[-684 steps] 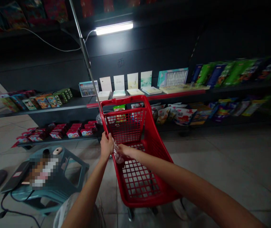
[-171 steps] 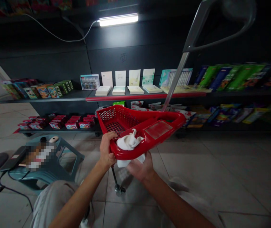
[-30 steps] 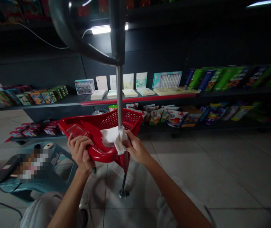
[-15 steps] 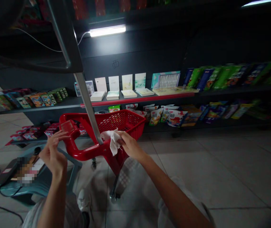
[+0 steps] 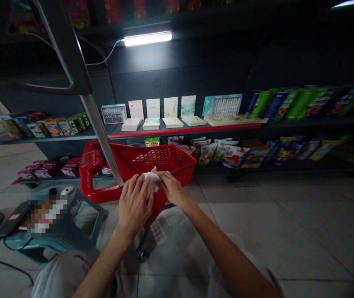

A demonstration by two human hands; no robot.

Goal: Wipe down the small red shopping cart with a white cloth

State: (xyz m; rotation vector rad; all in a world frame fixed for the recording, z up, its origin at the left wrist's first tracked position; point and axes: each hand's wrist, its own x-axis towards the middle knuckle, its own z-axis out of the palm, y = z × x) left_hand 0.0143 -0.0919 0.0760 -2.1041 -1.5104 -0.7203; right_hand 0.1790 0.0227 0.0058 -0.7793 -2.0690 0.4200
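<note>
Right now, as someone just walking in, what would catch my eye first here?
The red plastic shopping trolley stands out, tilted at centre, with the left hand and right hand meeting on a white cloth at its frame. Behind it, a bright fluorescent tube lights dark shelves of colourful packets.

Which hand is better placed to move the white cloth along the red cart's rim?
Probably the right hand: it pinches the white cloth from the far side, at the rim of the red shopping cart. The left hand also reaches the cloth, but it lies flatter over the rim, so it looks less free.
</note>
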